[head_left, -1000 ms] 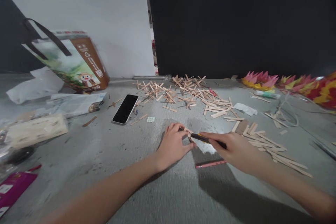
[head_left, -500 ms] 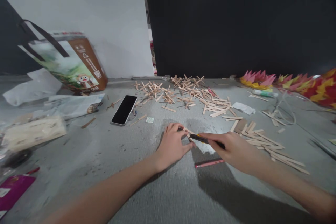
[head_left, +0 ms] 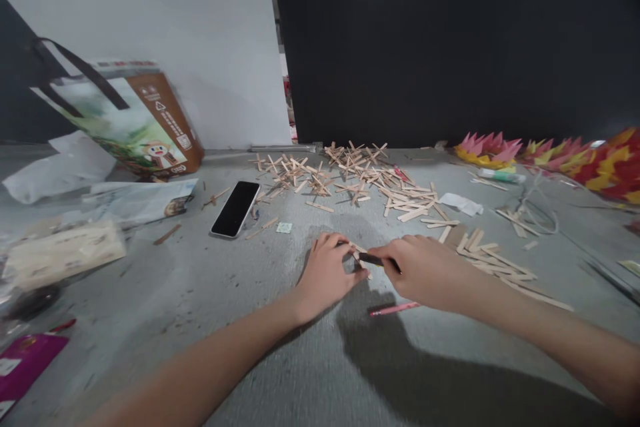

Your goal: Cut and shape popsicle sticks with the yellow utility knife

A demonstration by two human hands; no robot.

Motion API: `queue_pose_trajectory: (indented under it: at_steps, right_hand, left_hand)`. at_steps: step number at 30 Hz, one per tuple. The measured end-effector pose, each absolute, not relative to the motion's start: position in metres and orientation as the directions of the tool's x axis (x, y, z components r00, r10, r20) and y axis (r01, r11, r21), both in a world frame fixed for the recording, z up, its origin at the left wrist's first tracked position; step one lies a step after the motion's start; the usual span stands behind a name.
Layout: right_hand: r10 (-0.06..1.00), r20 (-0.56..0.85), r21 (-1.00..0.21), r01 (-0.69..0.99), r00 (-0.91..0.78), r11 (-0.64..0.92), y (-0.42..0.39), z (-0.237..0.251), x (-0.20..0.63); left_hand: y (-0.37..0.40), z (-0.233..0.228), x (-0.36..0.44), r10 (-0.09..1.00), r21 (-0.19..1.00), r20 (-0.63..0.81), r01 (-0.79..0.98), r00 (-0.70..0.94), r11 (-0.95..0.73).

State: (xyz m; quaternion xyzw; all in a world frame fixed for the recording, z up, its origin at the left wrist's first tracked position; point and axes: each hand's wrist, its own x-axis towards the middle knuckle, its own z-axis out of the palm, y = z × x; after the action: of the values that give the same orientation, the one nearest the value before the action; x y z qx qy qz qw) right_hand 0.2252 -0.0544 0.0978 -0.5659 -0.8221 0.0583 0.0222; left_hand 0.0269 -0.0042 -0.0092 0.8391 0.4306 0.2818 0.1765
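Near the middle of the grey surface, my left hand (head_left: 327, 273) is closed on a small piece of crossed wooden craft sticks (head_left: 361, 261), pinning it down between thumb and fingers. My right hand (head_left: 425, 273) grips a utility knife (head_left: 373, 259), dark with a bit of yellow showing. Its front end meets the sticks beside my left fingertips; the blade itself is too small to make out. A pink pencil (head_left: 395, 309) lies just below my right hand. Loose craft sticks (head_left: 495, 263) are spread to the right of that hand, partly behind my wrist.
Crossed sticks (head_left: 295, 172) lie in a pile along the wall, with flat sticks (head_left: 413, 200) beside them. A phone (head_left: 236, 209) is at left centre. Further left stands a carrier bag (head_left: 145, 120). Paper flowers (head_left: 487, 150), a glue tube (head_left: 503, 176) and scissors-like metal (head_left: 613, 280) are right.
My right hand has shifted left and turned more over the knife, closer to my left hand. It covers the white scrap that showed beneath it. My left hand has stayed on the sticks.
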Motion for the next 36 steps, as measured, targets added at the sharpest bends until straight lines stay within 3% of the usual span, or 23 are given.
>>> queue_pose_trajectory:
  at_steps: [9,18,22,25,27,30,32,36]
  right_hand:
    - [0.902,-0.196,-0.116,0.923,-0.384,0.368,-0.036,0.116,0.212]
    - [0.914,-0.178,-0.148,0.929,-0.363,0.34,-0.039,0.114,0.213]
    - [0.942,0.001,-0.19,0.924,-0.337,0.331,-0.04,0.112,0.229]
    - [0.94,0.196,-0.369,0.867,-0.28,0.335,-0.034,0.102,0.243]
    - [0.941,0.253,-0.526,0.784,-0.226,0.33,-0.027,0.086,0.249]
    - [0.914,0.36,-0.663,0.638,-0.188,0.392,-0.016,0.049,0.253]
    - [0.88,0.43,-0.686,0.562,-0.199,0.462,-0.01,0.023,0.254]
    - [0.873,0.401,-0.689,0.537,-0.278,0.488,-0.007,-0.005,0.257]
  left_hand:
    - [0.0,-0.008,0.024,0.826,0.554,0.294,0.619,0.48,-0.557]
    - [0.002,-0.016,0.026,0.848,0.585,0.363,0.615,0.385,-0.529]
    - [0.006,-0.001,0.027,0.887,0.636,0.38,0.621,0.263,-0.457]
    - [0.014,0.006,0.024,0.881,0.73,0.468,0.535,0.064,-0.426]
    - [0.02,0.005,0.022,0.856,0.752,0.516,0.487,-0.017,-0.444]
    - [0.03,-0.002,0.025,0.914,0.854,0.406,0.357,-0.004,-0.377]
    - [0.035,-0.007,0.032,0.953,0.915,0.291,0.267,0.08,-0.302]
    - [0.041,-0.01,0.043,0.921,0.9,0.307,0.24,0.24,-0.363]
